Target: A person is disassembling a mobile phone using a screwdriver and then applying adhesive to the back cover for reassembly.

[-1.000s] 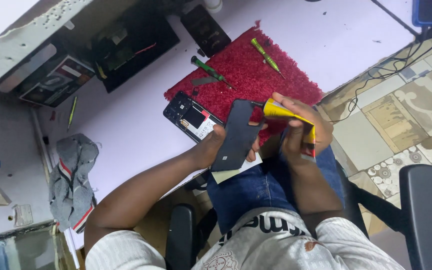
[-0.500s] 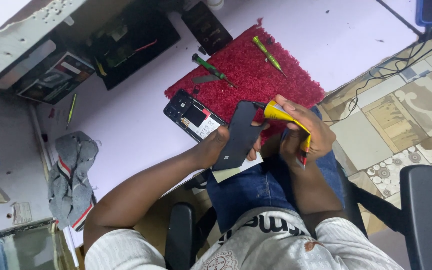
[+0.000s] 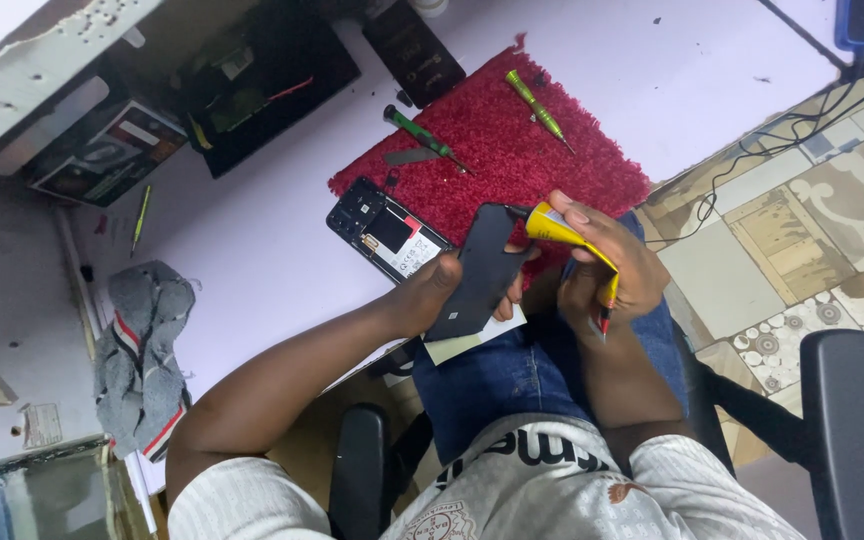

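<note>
My left hand (image 3: 442,290) holds a black phone back cover (image 3: 477,270) over my lap. A yellow glue tube (image 3: 567,232) is gripped in my right hand (image 3: 607,260), its black nozzle touching the cover's upper edge. A white card (image 3: 472,338) pokes out under the cover. An opened phone (image 3: 387,228) with its insides showing lies on the edge of a red mat (image 3: 512,130), just left of the cover.
Two green screwdrivers (image 3: 422,135) (image 3: 537,103) and a grey metal pick (image 3: 412,155) lie on the red mat. A dark phone (image 3: 412,45) and a black tray (image 3: 252,80) sit at the desk's far side. A striped cloth (image 3: 142,350) lies left. Cables (image 3: 782,130) cross the patterned floor; a black chair arm (image 3: 857,430) is at right.
The glue tube's nozzle has shifted slightly along the cover's upper edge. My hands stay in about the same place.
</note>
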